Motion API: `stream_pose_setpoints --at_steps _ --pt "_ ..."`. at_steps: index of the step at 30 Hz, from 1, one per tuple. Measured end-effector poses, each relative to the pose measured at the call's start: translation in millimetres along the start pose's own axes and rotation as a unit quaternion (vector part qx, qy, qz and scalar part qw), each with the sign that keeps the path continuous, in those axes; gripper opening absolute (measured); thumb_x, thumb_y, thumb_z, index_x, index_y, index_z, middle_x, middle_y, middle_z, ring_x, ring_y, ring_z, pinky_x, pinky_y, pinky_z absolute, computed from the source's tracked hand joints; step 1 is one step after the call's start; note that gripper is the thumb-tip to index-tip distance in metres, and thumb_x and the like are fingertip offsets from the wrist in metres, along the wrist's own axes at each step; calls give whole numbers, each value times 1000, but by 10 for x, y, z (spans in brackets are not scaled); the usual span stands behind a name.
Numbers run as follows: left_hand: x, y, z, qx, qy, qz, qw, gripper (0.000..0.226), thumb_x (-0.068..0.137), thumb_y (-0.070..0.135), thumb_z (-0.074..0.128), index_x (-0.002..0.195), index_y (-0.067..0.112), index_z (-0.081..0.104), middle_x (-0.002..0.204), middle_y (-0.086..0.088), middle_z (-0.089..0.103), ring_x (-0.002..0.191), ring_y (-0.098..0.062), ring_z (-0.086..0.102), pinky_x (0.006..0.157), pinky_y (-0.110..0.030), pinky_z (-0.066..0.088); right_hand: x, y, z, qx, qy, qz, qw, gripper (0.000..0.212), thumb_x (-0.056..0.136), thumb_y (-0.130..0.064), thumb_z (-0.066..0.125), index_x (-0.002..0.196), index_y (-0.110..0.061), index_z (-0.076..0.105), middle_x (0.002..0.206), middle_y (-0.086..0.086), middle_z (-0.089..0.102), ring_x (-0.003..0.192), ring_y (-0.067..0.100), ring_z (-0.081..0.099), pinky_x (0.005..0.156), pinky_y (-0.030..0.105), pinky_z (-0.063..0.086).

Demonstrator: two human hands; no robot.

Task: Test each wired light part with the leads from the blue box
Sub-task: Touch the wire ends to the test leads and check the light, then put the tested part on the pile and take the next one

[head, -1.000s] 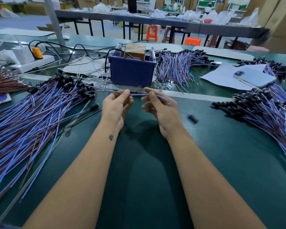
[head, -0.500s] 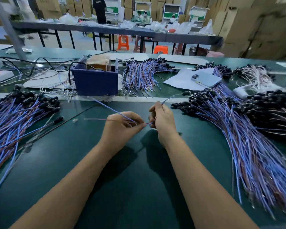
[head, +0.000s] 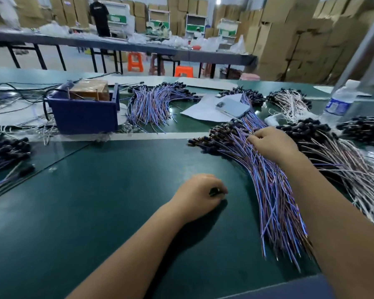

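Stacks of brown cardboard boxes (head: 289,37) fill the back wall and climb high toward the right corner. A long dark table (head: 125,45) on black legs runs across the room, orange plastic stools (head: 135,61) tucked under it. A person in black (head: 99,17) stands beyond it at white-and-green shelving (head: 195,23). Pale floor (head: 73,61), even indoor light.

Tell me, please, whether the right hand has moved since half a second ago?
Yes. The right hand has moved right, away from the blue box, onto the wire pile there.
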State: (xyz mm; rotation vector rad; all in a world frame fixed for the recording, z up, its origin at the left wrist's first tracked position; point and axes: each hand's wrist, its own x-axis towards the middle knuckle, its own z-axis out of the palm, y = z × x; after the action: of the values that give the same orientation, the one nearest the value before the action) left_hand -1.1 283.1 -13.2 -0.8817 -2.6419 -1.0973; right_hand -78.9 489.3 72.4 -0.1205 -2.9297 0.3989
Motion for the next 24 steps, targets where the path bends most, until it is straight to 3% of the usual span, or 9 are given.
stream_pose_setpoints --at_steps 4,6,8,11,14,18,21,24 --pt "-37 -57 -149 -142 48 -108 983 14 89 7 63 94 13 74 88 3 70 69 5 60 68 -5 42 -136 -182 197 -137 93 -16 986 34 95 -34 48 123 -18 60 123 18 56 114 37 49 91 40 40" --pt "-98 -157 -307 -221 90 -161 957 17 91 8 60 90 20 72 90 -4 73 73 -6 64 65 -9 47 -218 -524 364 -131 127 -53 982 37 95 -34 47 128 -21 58 123 16 55 115 36 47 93 41 38" --pt "-214 -321 -522 -228 144 -192 944 23 92 8 58 85 26 70 91 -4 74 81 -16 65 63 -10 48 -315 -981 591 -84 104 -104 986 37 94 -35 47 128 -24 58 122 14 55 114 34 47 91 40 37" --pt "-467 -626 -908 -160 214 -230 936 28 90 5 56 80 29 67 84 6 71 82 -16 64 71 -22 50 -535 -1754 951 7 28 -171 985 39 94 -32 47 132 -29 55 127 11 53 120 31 45 97 39 35" --pt "-772 -934 -1321 -47 275 -283 918 19 87 7 55 88 19 70 88 2 71 89 -19 64 82 -32 49 -737 -2461 1212 73 -20 -239 968 41 94 -25 46 134 -28 53 126 12 53 120 32 44 97 40 37" --pt "-1113 -1248 -1869 101 349 -356 861 22 84 11 54 92 20 72 93 -2 64 98 -26 59 77 -30 42 -882 -3034 1443 136 -78 -264 952 39 96 -26 44 134 -27 53 127 10 53 120 30 43 98 40 35" --pt "-1339 -1507 -2122 184 320 -450 813 26 85 14 53 106 20 67 122 -11 52 113 -33 49 87 -34 40 -966 -3117 1633 117 -73 -271 953 36 96 -30 43 129 -26 56 127 6 50 118 27 39 99 39 31" --pt "-1468 -1647 -2115 220 290 -520 773 31 88 17 52 117 17 61 122 -15 48 110 -36 48 81 -36 38 -940 -3068 1718 137 -58 -274 950 33 96 -31 45 123 -25 60 122 3 50 115 25 38 98 36 30"
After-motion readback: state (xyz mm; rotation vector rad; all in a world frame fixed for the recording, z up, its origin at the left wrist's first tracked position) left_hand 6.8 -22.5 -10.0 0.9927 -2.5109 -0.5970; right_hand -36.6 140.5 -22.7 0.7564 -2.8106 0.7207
